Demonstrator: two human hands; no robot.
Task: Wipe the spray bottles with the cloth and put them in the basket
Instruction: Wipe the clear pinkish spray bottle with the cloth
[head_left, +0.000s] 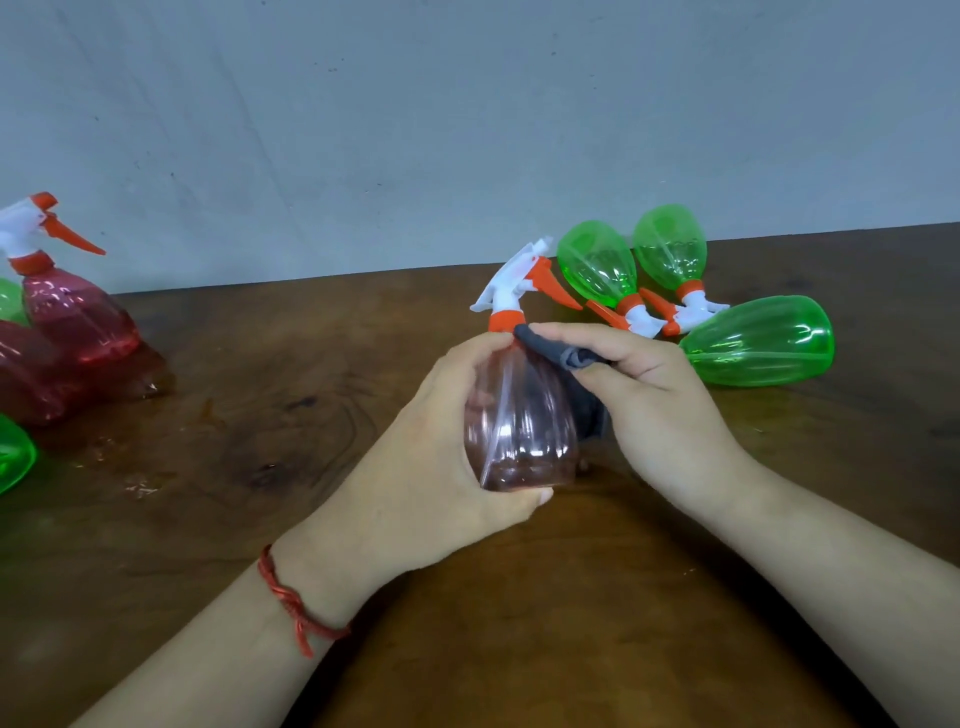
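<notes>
A: Far left, what is entered?

B: One green bottle (13, 457) at the frame edge, mostly cut off. A second green sliver (8, 304) lies further back, with too little showing to tell its pose. One upright red bottle (78, 322) has a white sprayer and an orange trigger. Touching it is another red bottle (26, 379), partly cut off by the edge, so its pose cannot be told.

A: Centre?

B: One pink bottle (519, 436), clear-tinted and roughly upright, is above the wooden counter (260, 364). Whether its base touches the wood cannot be told. The left hand (441, 431) is wrapped round its body with the thumb at the base, and the fingers are largely hidden behind the plastic. There is a red cord bracelet (296, 608) on that wrist. One dark grey cloth (563, 356), bunched, is pressed against the bottle's shoulder just beneath the orange collar. The rest of it is hidden between bottle and palm. The right hand (654, 405) is curled round the cloth, gripping it.

A: Right side?

B: Three green bottles lie on the counter. The rear pair (597, 265) are side by side, with their sprayers pointing towards the viewer. The nearest green bottle (763, 343) lies on its side just beside the right hand, which hides its sprayer end.
</notes>
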